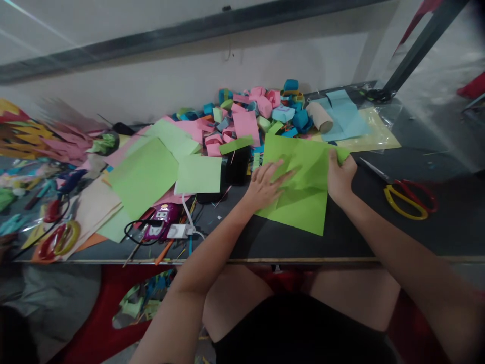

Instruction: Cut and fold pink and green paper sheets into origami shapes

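A bright green sheet of paper (303, 202), creased across its middle, lies on the dark table in front of me. My left hand (267, 186) rests on its left part with the fingers spread. At the sheet's upper right, my right hand (341, 174) pinches the edge, thumb on top and fingers curled beneath. Scissors with red and yellow handles (411, 198) lie to the right of that hand. Behind the sheet is a heap of folded paper pieces in pink, blue and green (265, 108).
Green sheets (142, 177) and a small pale green sheet (199, 174) lie left. Nearer the front edge are a purple car-shaped object (162, 220), a white plug (180, 231) and another pair of scissors (66, 237). A cardboard roll (320, 117) sits by blue paper (346, 119).
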{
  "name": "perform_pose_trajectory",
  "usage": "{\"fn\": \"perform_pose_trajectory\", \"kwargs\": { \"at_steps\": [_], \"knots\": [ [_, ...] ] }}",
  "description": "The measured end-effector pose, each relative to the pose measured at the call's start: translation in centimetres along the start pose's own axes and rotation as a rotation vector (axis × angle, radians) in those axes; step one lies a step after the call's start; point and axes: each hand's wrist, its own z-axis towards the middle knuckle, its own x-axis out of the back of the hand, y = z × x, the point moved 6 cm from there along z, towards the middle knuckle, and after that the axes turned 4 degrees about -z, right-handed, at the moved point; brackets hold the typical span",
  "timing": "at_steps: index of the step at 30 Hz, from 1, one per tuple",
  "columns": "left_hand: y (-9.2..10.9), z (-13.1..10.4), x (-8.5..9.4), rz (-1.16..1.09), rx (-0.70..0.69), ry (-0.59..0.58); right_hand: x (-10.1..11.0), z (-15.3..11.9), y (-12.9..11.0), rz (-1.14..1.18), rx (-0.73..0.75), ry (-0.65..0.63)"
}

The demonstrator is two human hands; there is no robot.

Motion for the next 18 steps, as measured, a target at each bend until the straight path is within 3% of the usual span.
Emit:
{"fn": "perform_pose_trajectory", "kwargs": {
  "at_steps": [3, 5, 6, 10, 11, 14, 18],
  "knots": [
    [2.2, 0.2, -0.9, -0.06, -0.079, -0.195, 0.0, -0.5, -0.1, -0.084, 0.007, 0.019],
    [2.2, 0.4, -1.1, -0.127, 0.013, -0.186, -0.1, -0.8, -0.4, -0.145, 0.034, 0.016],
    [1.7, 0.6, -0.8, -0.153, 0.099, -0.106, -0.2, -1.0, -0.7, -0.157, 0.055, 0.005],
    [-2.3, -0.2, 1.8, -0.202, 0.489, 0.476, -0.9, -1.5, -1.7, -0.166, 0.155, -0.062],
    [-3.2, -0.5, 2.0, -0.226, 0.561, 0.564, -1.1, -1.6, -1.9, -0.169, 0.173, -0.074],
    [-5.1, -0.9, 1.1, -0.376, 0.691, 0.578, -1.2, -1.5, -2.1, -0.191, 0.197, -0.077],
    [-5.2, -0.7, 0.6, -0.482, 0.67, 0.562, -1.2, -1.3, -1.8, -0.238, 0.194, -0.062]
  ]
}}
